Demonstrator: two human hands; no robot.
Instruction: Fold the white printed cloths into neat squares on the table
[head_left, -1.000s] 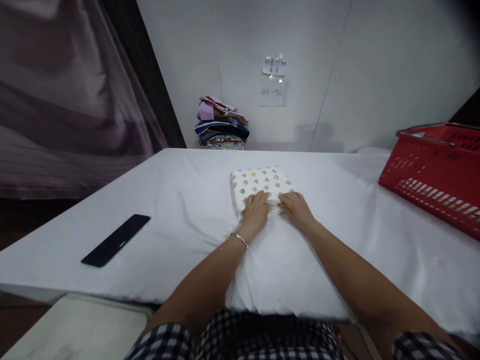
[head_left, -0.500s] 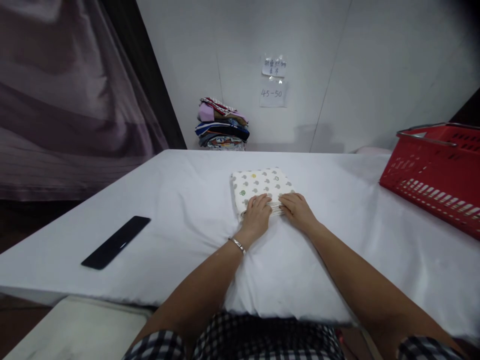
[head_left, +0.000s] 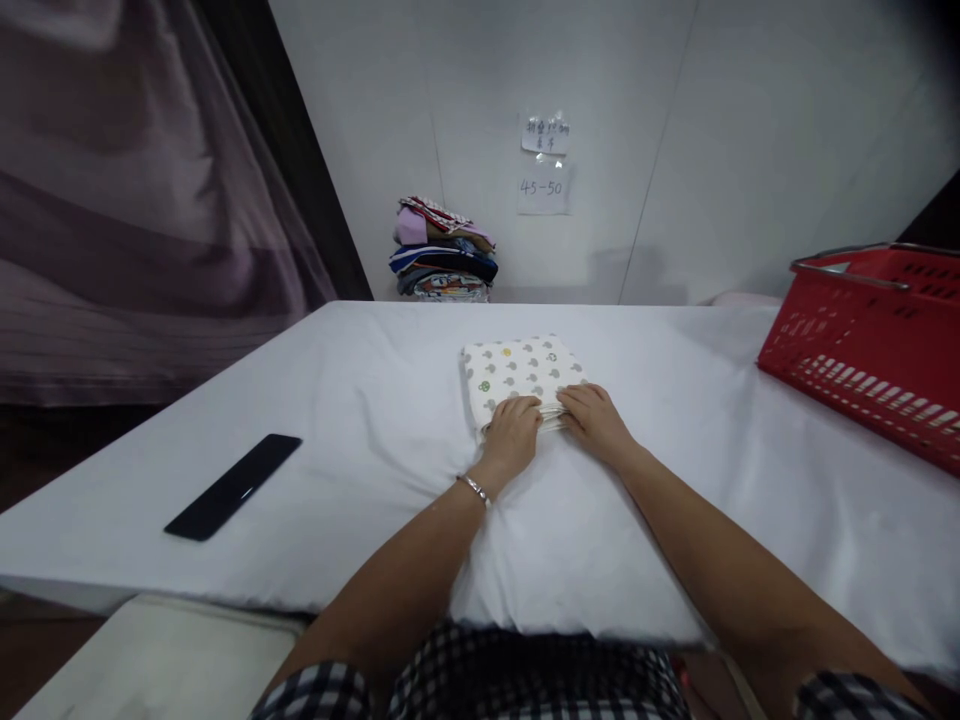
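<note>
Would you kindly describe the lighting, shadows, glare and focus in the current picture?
Head view: subdued light, with a faint shadow on the pale wall; head view: a small glint on the black slab; head view: a dark blur in the upper right corner; head view: the folded cloth's print looks slightly soft, but readable.

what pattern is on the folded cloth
The folded cloth is white with small, mostly grey motifs, one yellow; it shows in the head view.
</note>
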